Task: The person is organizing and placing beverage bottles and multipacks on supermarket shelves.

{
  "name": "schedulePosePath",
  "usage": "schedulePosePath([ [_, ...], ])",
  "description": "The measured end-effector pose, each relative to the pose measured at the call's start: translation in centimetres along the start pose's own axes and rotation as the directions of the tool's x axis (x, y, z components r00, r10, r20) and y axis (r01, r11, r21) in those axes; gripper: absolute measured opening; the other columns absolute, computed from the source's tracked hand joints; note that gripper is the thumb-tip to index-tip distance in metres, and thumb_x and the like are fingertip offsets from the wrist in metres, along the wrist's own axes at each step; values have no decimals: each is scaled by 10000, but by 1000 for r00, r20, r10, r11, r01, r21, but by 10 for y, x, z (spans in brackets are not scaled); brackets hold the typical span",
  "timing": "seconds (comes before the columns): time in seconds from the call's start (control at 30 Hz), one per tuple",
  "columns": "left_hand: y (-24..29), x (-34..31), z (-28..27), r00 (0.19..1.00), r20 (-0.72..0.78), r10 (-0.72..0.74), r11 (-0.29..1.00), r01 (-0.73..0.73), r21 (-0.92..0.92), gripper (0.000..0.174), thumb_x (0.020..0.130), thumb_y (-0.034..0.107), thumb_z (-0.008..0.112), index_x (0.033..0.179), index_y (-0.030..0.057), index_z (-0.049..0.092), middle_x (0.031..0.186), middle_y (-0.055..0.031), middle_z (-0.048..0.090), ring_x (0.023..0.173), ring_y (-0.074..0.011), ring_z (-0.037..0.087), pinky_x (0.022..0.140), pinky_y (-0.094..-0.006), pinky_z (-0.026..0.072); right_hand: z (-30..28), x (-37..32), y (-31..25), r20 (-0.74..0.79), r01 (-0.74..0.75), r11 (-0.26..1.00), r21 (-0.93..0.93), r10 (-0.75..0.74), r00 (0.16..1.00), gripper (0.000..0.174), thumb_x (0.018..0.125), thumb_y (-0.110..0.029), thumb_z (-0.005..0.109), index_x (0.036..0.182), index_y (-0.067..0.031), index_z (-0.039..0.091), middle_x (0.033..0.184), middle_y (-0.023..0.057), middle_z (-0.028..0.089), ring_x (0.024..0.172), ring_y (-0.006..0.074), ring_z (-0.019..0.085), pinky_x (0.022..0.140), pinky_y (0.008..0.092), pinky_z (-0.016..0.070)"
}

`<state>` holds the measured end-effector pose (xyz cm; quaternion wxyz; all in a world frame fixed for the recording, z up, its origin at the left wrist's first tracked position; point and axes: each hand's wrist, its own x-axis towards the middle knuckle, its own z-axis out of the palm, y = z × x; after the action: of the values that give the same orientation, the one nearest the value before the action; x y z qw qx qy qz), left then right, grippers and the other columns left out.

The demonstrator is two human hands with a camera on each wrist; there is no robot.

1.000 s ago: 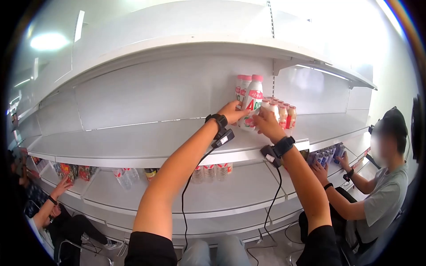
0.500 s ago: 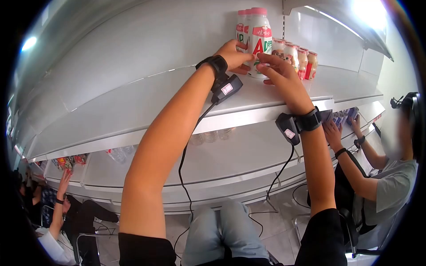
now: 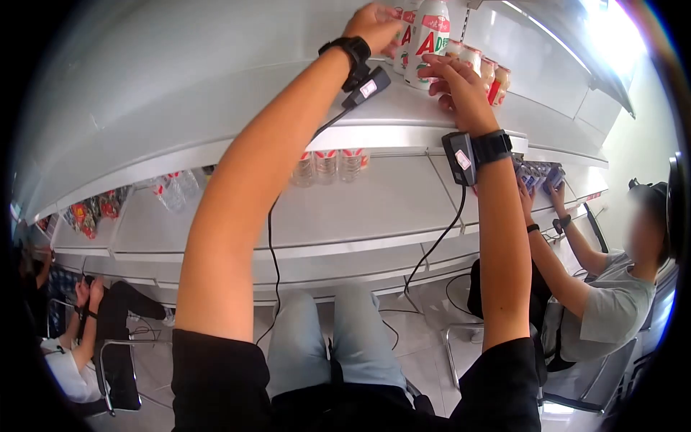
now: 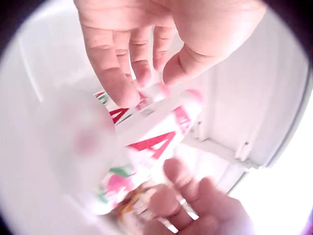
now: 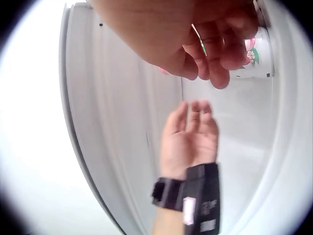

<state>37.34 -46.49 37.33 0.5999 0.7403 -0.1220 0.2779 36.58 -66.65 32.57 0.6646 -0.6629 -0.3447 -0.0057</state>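
On the upper shelf (image 3: 288,90) a white bottle (image 3: 432,45) with a pink band and a red letter A stands in front of similar bottles (image 3: 407,36). My left hand (image 3: 374,29) is at the left side of these bottles; in the left wrist view its fingers (image 4: 142,54) are loosely bent around nothing, close to the bottles. My right hand (image 3: 461,90) is at the front bottle's right side, fingers slightly bent; whether they touch it cannot be told. Small bottles (image 3: 489,75) with red labels stand to the right, partly behind my right hand.
Clear bottles (image 3: 325,167) with red labels stand on the shelf below. Red packets (image 3: 86,216) lie at the left. One person (image 3: 619,302) sits at the right handling blue-purple items (image 3: 536,175); another (image 3: 75,360) sits at the left. Cables hang from both wrists.
The left hand has moved off the front bottle to its left. The right hand stays beside it, fingers looser. The head view has shifted, and the left person's arm has come down from the packets.
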Motion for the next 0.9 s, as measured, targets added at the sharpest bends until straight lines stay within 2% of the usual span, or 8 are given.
schedulePosePath([
  [0.07,13,6,-12,992,19,122,970,-115,-214,410,880,235,645,1193,48,458,897,-117,617,602,-202,623,502,-282,546,-1,0,3,-44,65,998,-26,-67,997,300,894,-248,538,1095,-46,632,894,41,668,631,60,512,501,189,353],
  [0.23,100,-138,-19,946,294,137,968,-66,-241,226,919,217,597,1039,30,553,819,-36,613,594,-106,609,455,-220,469,-1,6,8,-99,131,977,169,-116,988,240,892,-232,561,991,-35,654,800,46,644,472,33,347,437,187,225],
  [0.27,102,-163,-21,930,339,141,988,-110,-110,296,920,214,559,1160,40,550,832,-42,616,647,-135,645,535,-251,515,-1,10,7,-69,93,987,129,-85,994,232,890,-230,569,977,-31,651,777,30,627,479,30,344,442,191,226],
  [0.33,96,-214,-19,938,340,64,992,-21,-128,271,944,212,523,1139,29,569,709,-12,589,513,-93,588,451,-200,431,6,1,2,-72,170,982,80,-165,984,229,892,-230,568,975,-31,646,758,16,611,487,28,344,448,194,233],
  [0.5,9,-298,-30,834,498,-238,940,328,-99,206,970,198,501,1024,35,614,707,-13,618,521,-104,619,450,-192,424,47,-79,-10,-8,320,932,171,-323,946,201,912,-155,494,973,-20,629,718,2,590,512,27,387,456,191,282],
  [0.6,-65,-309,-41,845,355,-399,883,458,-98,207,959,200,519,1059,40,604,816,-35,630,630,-115,632,516,-209,457,77,-125,20,179,88,974,208,-127,976,194,933,-145,478,983,-21,620,672,-1,567,510,30,427,443,185,304],
  [0.73,-166,-304,-46,836,126,-534,809,548,-213,260,939,191,550,1158,51,563,983,-55,620,847,-146,628,695,-255,500,109,-120,110,58,-127,962,241,117,991,208,946,-219,522,1017,-47,615,739,0,574,483,40,412,422,180,262],
  [0.9,-250,-283,-40,852,-40,-521,817,485,-311,327,913,139,578,1232,87,525,1102,-60,601,982,-166,600,827,-308,497,127,-114,231,-71,-310,907,287,343,937,313,868,-193,606,1152,-65,570,827,10,610,574,69,509,464,203,361],
])
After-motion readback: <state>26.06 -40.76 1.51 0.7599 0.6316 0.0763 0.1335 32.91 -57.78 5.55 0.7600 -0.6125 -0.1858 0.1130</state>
